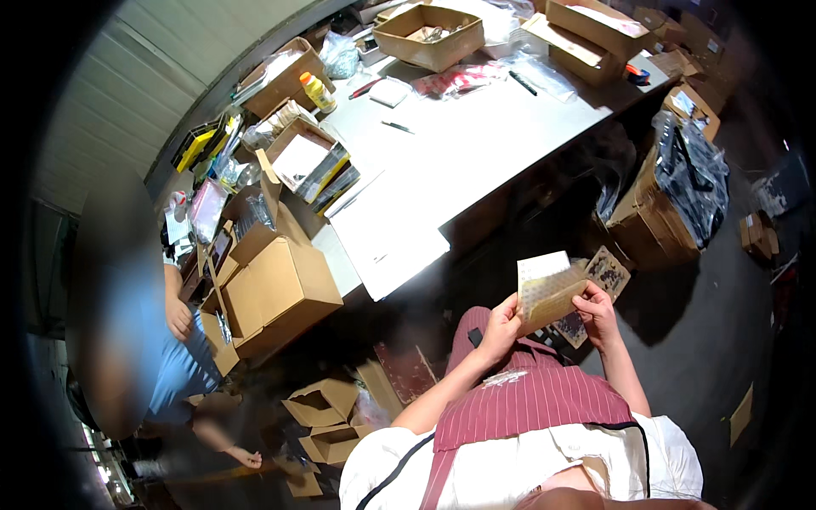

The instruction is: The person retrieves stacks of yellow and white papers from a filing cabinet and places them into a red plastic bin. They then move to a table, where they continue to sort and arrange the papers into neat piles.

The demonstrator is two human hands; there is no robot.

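Over my lap, my left hand (pixel 501 327) and my right hand (pixel 597 313) grip a flat tan packet (pixel 557 304) from its two sides. It looks like a kraft envelope with a dotted texture on its upper part. A white sheet (pixel 544 264) stands out at its top edge; whether it is inside or behind the packet I cannot tell. The fingers of both hands are closed on the packet, thumbs toward me. Below, a maroon striped apron (pixel 535 399) covers my lap.
A white table (pixel 399 187) runs ahead, with papers (pixel 391 246), a pen (pixel 398 127), a yellow bottle (pixel 318 92) and several cartons. An open carton (pixel 280 289) sits at its near left, beside another person (pixel 174 340). Right stands a carton with dark plastic (pixel 654 217); opened boxes (pixel 327 416) lie below.
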